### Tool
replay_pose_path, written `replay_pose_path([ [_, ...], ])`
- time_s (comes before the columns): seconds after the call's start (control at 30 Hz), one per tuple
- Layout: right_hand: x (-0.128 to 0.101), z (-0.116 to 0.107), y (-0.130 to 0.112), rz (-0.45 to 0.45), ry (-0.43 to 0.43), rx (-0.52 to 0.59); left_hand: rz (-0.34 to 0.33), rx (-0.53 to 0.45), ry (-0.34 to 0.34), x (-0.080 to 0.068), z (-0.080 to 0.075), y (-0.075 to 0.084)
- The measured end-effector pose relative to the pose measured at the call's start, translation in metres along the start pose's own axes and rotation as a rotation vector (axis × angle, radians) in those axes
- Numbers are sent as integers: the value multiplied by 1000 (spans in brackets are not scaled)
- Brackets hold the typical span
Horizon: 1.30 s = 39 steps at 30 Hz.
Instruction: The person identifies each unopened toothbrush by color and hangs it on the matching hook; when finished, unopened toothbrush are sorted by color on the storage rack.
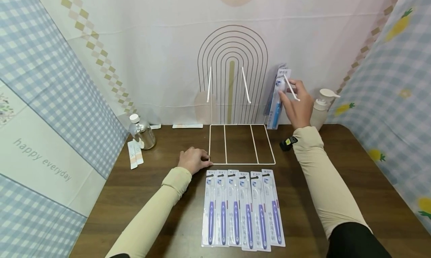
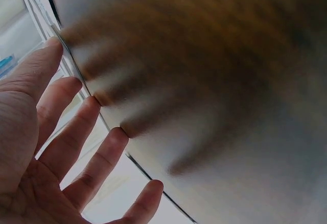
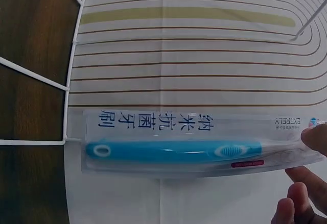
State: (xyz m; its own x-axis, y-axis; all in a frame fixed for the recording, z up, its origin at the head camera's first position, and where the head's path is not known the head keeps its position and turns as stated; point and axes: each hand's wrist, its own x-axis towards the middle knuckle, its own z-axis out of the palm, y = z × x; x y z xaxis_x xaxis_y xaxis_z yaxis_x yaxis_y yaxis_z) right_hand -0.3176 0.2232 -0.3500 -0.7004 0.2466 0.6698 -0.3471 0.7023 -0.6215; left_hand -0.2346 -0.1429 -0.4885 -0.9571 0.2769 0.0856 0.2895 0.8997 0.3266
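At the right arm of a white wire display rack [image 1: 242, 163], my right hand [image 1: 299, 104] pinches the upper part of a packaged blue toothbrush [image 1: 275, 112] between thumb and fingers. That pack hangs upright, its top close to the rack's right hook [image 1: 291, 88], and another pack shows partly behind it. In the right wrist view the blue handle [image 3: 153, 151] lies inside clear plastic, with fingertips at the brush-head end. My left hand [image 1: 192, 160] rests on the table at the rack's front left corner, fingers spread and tips on the tabletop.
Several packaged purple toothbrushes [image 1: 235, 213] lie side by side in front of the rack. Its left hook [image 1: 209, 85] and middle hook [image 1: 246, 85] stick out bare. A silver bottle [image 1: 145, 134] and small sachets [image 1: 135, 153] stand left; a pump bottle [image 1: 320, 110] is behind my right hand.
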Motion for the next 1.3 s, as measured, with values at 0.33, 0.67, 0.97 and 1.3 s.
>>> replay_pose_path([
  [0.33, -36, -27, 1, 8, -48, -2, 4, 5, -5, 1, 0, -1],
  [0.67, -132, -70, 21, 187, -361, -40, 4, -19, -19, 1, -3, -2],
  [0.97, -187, -70, 36, 285, -742, -39, 4, -18, -20, 1, -2, -1],
  [1.3, -213, -63, 44, 278, -929, 42, 3, -19, -11, 0, -1, -2],
])
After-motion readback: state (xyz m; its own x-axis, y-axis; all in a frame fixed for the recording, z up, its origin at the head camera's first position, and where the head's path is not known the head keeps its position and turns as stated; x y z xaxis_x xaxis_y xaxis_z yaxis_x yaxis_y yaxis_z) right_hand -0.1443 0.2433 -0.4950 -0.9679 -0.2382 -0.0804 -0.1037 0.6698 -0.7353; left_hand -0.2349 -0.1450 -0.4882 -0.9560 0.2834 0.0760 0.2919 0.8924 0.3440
